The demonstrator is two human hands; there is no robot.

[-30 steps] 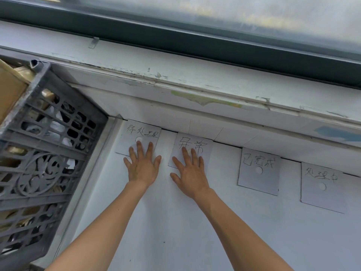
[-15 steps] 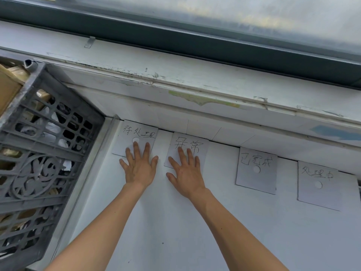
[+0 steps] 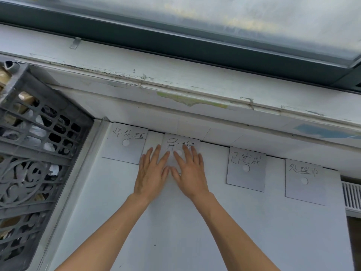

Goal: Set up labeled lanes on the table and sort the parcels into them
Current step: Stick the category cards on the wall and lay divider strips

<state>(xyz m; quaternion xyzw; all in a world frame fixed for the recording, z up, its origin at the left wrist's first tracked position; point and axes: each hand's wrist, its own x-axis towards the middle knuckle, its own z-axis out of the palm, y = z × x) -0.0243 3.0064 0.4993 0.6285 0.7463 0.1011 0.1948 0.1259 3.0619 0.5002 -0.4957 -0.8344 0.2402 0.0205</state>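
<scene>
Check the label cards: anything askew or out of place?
Spacing looks uneven: the second card, under the left hand and right hand, sits close to the first card, with a wider gap to the third card. Paint on the sill is peeling.

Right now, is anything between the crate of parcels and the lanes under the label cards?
Nothing visible but the hands. The left hand and right hand lie flat over the second label card. The table below the other cards shows nothing on it, and the crate stands just left of the first card.
</scene>
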